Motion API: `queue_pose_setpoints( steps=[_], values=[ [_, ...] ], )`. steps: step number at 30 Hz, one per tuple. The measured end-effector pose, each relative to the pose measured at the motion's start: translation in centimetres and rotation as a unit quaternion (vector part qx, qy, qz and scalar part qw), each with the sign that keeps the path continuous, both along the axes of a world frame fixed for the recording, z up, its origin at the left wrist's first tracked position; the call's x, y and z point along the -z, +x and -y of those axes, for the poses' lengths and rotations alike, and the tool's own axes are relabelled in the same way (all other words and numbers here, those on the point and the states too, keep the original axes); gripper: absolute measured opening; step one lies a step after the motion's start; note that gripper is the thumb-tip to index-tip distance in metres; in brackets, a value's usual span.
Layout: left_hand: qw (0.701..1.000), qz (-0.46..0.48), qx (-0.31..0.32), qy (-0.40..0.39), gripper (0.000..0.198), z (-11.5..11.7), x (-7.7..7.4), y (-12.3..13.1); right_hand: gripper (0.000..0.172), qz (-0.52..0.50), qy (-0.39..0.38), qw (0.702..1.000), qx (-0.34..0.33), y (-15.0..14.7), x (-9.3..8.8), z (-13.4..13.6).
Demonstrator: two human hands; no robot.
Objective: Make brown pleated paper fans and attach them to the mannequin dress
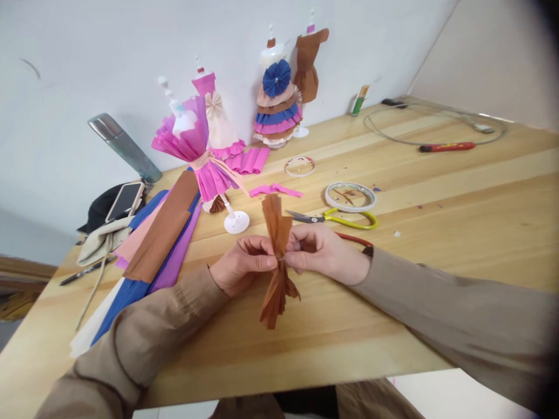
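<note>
A brown crepe paper bow (276, 291), pleated and gathered at its middle, is held upright above the table's near half. My left hand (247, 262) pinches the gathered middle between thumb and forefinger from the left. From the right, my right hand (325, 251) pinches at the same spot; any small thing between its fingertips is hidden. Just beyond the right hand lie scissors (353, 220) with yellow handles, their blades pointing left. A roll of clear tape (327, 199) rests behind them.
A small mannequin (205, 174) in pink paper stands ahead, left of centre. Other dressed mannequins (277, 107) stand along the wall. Coloured paper sheets (161, 238), a phone (125, 201) and a pouch (102, 238) lie left. A cable (371, 131) and red-handled tool (448, 148) lie far right.
</note>
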State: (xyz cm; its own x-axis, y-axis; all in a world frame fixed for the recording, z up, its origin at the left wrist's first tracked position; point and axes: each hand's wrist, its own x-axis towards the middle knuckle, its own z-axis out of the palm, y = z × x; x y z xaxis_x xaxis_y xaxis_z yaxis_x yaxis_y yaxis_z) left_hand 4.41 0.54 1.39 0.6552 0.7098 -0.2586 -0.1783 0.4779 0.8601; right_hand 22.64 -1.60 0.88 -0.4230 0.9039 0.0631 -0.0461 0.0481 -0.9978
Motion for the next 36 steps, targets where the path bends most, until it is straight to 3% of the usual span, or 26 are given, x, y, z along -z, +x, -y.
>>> queue_pose_setpoints(
  steps=[5,12,15,20,23,30,36],
  values=[
    [1.000,0.018,0.005,0.012,0.032,0.0,-0.2,0.1,0.032,-0.064,-0.020,0.997,-0.027,0.3,-0.1,-0.1],
    [0.999,-0.009,-0.040,0.025,0.031,0.0,-0.1,0.1,0.015,0.021,0.134,0.985,0.110,0.1,-0.9,1.1],
    [0.997,-0.012,-0.065,0.036,0.031,0.0,0.0,0.2,0.009,0.031,0.149,0.981,0.120,0.0,-0.9,1.3],
    [0.995,-0.016,-0.082,0.061,0.028,0.0,0.1,0.2,0.008,0.033,0.131,0.985,0.111,-0.1,-0.8,1.1],
    [0.994,-0.026,-0.074,0.076,0.028,0.0,0.1,0.1,0.011,0.028,0.083,0.991,0.102,-0.1,-0.8,0.9],
    [0.994,-0.042,-0.028,0.100,0.028,-0.1,0.2,-0.1,0.020,-0.009,-0.037,0.999,-0.009,0.3,-0.6,0.3],
    [0.996,-0.032,-0.022,0.078,0.027,0.3,0.2,0.1,0.018,-0.012,-0.016,1.000,-0.022,0.2,-0.4,0.2]
  ],
)
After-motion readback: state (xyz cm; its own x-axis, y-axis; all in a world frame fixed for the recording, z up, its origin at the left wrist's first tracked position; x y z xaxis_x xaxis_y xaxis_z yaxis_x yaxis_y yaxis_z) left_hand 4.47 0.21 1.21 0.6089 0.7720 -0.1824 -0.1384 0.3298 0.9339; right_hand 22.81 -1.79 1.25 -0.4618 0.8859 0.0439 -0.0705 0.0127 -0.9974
